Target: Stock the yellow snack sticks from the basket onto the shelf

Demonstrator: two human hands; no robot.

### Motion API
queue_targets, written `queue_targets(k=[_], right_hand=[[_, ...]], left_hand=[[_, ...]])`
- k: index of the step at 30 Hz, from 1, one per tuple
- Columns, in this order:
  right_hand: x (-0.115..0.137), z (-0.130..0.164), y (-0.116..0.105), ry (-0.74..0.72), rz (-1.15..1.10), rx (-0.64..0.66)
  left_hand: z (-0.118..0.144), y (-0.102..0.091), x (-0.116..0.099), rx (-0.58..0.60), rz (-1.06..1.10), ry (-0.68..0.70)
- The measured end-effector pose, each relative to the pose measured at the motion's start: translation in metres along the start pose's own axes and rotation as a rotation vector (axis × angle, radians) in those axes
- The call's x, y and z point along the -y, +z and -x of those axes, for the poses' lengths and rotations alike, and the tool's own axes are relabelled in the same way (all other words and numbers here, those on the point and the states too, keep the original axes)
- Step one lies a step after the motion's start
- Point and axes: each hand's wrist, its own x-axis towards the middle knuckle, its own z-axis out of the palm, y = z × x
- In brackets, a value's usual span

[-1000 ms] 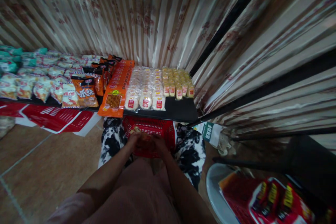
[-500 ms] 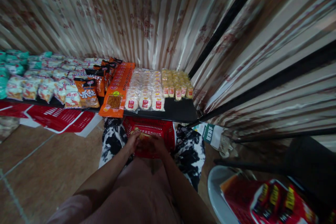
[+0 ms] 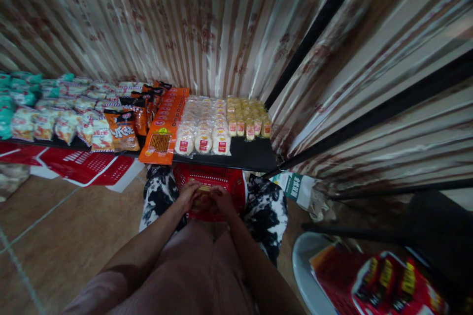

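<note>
My left hand [image 3: 188, 194] and my right hand [image 3: 221, 199] meet over a red plastic basket [image 3: 225, 181] that rests between my knees. Both hands close together on small yellow-wrapped snack packs [image 3: 203, 190] just above the basket; how many is hard to tell in the dim light. Just beyond the basket runs a low black shelf [image 3: 251, 155]. It carries rows of white round cakes with red labels [image 3: 202, 141] and small yellow cakes [image 3: 248, 125].
Orange snack packs [image 3: 161, 139] and several mixed snack bags [image 3: 74, 123] fill the shelf to the left. A striped curtain [image 3: 207, 24] hangs behind. Red flattened cartons [image 3: 79, 167] lie under the shelf. At lower right a pale tub [image 3: 306, 275] holds red packages [image 3: 384, 280].
My hands have risen slightly and moved closer together over the basket, with the yellow packs now between them. The view has shifted a little.
</note>
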Motion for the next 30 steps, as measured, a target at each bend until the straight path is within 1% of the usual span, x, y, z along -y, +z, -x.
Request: queue_targets(k=[3, 9, 13, 16, 23, 26, 30], right_hand=[[0.0, 0.0, -0.001, -0.015, 0.017, -0.003], [0.001, 0.001, -0.004, -0.047, 0.061, -0.01], [0.002, 0.002, -0.005, -0.032, 0.053, -0.009], [0.003, 0.004, -0.006, -0.025, 0.056, -0.017], [0.008, 0.005, -0.007, -0.104, 0.112, -0.058], [0.011, 0.007, -0.009, -0.118, 0.126, -0.044], [0.014, 0.009, -0.013, -0.141, 0.128, -0.008]], left_hand=[[-0.001, 0.001, 0.0, 0.032, 0.016, 0.014], [0.002, 0.005, -0.003, 0.051, 0.042, 0.008], [0.006, 0.007, -0.006, 0.049, 0.009, 0.011], [0.007, 0.008, -0.008, 0.07, 0.003, 0.018], [0.008, 0.011, -0.012, 0.077, -0.041, 0.003], [0.01, 0.015, -0.015, 0.074, -0.052, -0.005], [0.017, 0.022, -0.021, 0.1, -0.081, 0.005]])
